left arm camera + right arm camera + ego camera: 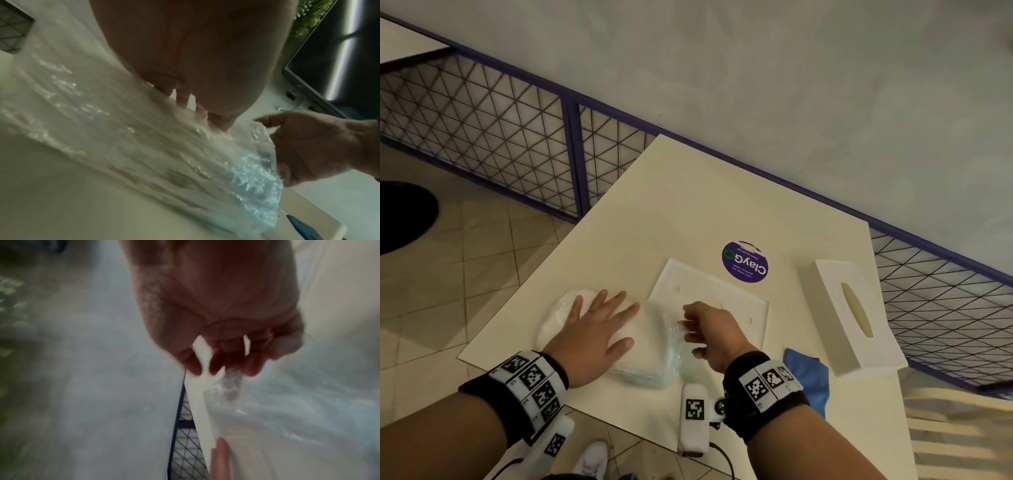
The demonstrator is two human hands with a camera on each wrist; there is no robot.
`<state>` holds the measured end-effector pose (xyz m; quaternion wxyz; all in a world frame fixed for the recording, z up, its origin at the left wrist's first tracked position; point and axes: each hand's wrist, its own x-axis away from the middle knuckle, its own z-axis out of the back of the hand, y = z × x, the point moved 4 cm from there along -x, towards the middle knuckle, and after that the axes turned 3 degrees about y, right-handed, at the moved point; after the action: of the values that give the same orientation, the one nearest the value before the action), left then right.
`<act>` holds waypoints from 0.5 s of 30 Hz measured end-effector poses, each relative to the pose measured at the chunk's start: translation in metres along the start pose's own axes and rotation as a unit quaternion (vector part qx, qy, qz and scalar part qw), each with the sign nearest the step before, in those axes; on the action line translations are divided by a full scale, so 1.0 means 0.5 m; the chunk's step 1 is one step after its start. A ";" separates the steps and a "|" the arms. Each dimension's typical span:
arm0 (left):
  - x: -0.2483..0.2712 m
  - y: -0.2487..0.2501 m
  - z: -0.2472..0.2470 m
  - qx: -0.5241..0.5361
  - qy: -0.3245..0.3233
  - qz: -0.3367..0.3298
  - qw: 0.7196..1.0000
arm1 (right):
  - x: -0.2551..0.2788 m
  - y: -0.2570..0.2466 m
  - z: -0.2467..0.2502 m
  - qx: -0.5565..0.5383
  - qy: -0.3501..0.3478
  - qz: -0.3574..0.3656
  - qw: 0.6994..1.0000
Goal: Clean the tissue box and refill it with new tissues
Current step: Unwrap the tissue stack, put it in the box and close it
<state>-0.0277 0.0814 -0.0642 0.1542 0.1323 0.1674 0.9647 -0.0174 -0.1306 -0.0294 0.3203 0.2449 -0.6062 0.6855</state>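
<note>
A pack of white tissues in clear plastic wrap lies on the cream table near its front edge. My left hand lies flat on top of the pack, fingers straight, pressing it down; it also shows in the left wrist view. My right hand pinches the loose wrap at the pack's right end. The white tissue box cover with its oval slot stands at the right. The box's flat white base plate lies behind my hands.
A blue cloth lies beside my right wrist. A round purple sticker is on the table behind the base plate. A purple wire-mesh railing runs behind the table. Tiled floor is to the left.
</note>
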 end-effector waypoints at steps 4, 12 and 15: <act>0.005 -0.007 -0.009 0.014 0.008 0.003 1.000 | 0.009 0.031 0.001 0.036 -0.072 -0.108 0.991; 0.011 -0.014 -0.011 0.054 0.024 -0.014 0.998 | 0.013 -0.005 -0.010 0.144 -0.037 0.123 0.981; 0.015 -0.016 -0.012 0.075 0.040 -0.027 0.996 | -0.003 -0.009 -0.017 0.286 -0.031 0.215 0.933</act>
<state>-0.0345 0.0892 -0.0710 0.1627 0.0998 0.2485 0.9496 -0.0125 -0.1219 -0.0286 0.0631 0.2111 -0.4325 0.8743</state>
